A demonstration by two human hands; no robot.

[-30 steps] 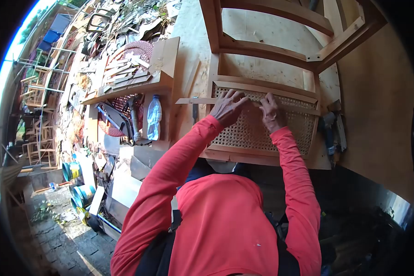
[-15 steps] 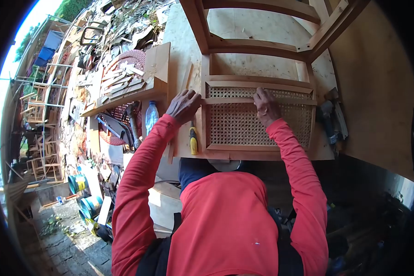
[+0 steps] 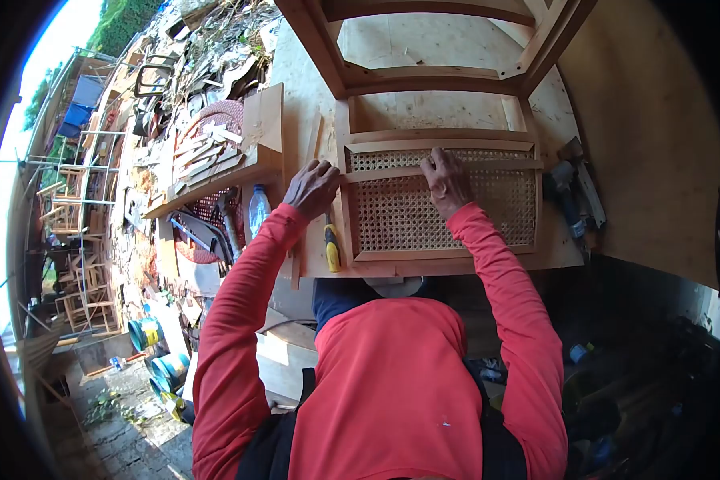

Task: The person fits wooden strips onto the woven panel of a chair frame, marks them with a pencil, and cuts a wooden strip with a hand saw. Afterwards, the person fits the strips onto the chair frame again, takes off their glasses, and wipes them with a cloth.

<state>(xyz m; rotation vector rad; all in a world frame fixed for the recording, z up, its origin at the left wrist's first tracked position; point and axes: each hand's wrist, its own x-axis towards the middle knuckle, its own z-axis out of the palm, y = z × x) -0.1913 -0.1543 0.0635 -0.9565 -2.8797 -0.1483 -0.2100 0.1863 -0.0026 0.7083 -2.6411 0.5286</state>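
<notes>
A wooden chair frame (image 3: 424, 78) lies on the plywood table, with a woven cane panel (image 3: 400, 216) set in its near part. Across the upper cane runs a thin wooden strip (image 3: 500, 165). My right hand (image 3: 446, 178) is closed, its fingers pinching the strip near the middle. At the strip's left end, my left hand (image 3: 314, 187) has curled fingers on the strip beside the frame's left rail; the fingertips are partly hidden. Just below my left hand lies a yellow-handled tool (image 3: 332, 248).
A power tool (image 3: 566, 192) lies at the table's right edge. To the left are a plastic bottle (image 3: 258, 208), a hammer (image 3: 230, 228) and a board holding wood offcuts (image 3: 208, 156). A large wooden panel (image 3: 648, 144) stands at the right.
The view has shifted slightly, so the chair frame and table appear a little further left. Both hands keep nearly the same places on the strip.
</notes>
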